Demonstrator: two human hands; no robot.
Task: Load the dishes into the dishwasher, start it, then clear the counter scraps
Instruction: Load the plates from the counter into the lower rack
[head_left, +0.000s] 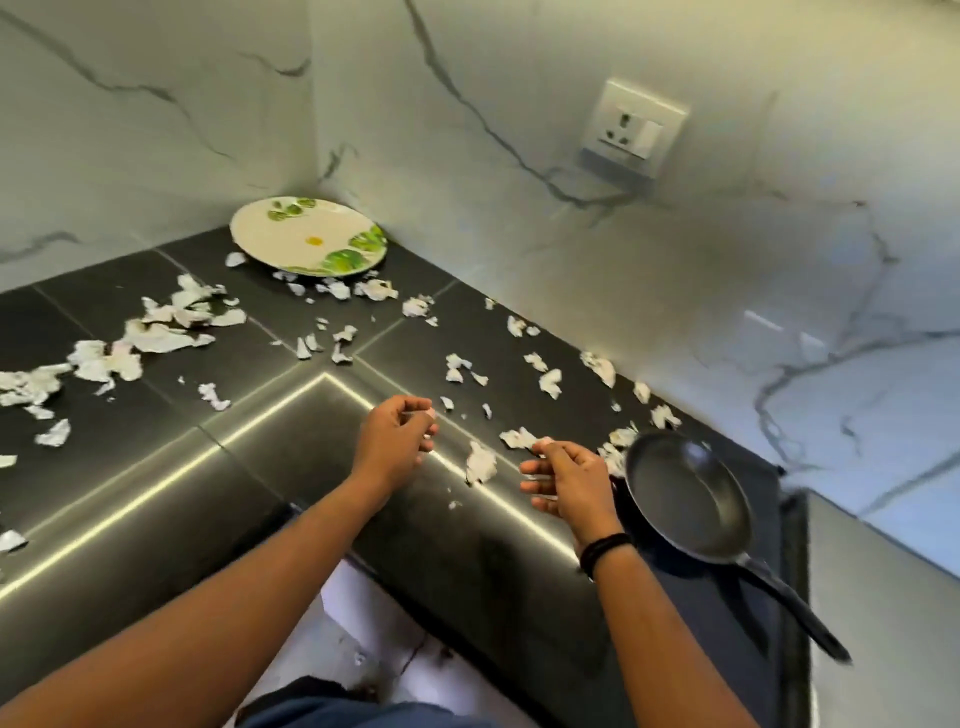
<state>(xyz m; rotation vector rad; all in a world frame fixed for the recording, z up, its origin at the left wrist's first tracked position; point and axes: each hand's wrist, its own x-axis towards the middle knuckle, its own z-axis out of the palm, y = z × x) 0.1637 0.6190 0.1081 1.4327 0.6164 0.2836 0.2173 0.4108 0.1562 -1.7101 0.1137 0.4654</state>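
Head cam looks down at a dark L-shaped counter (270, 467) with white scraps (156, 325) littered all over it. Left hand (397, 441) pinches a small white bit in curled fingers, and right hand (566, 480) pinches another bit near the black frying pan (688, 501). A floral plate (309, 236) sits back in the corner below the wall socket (631, 130).
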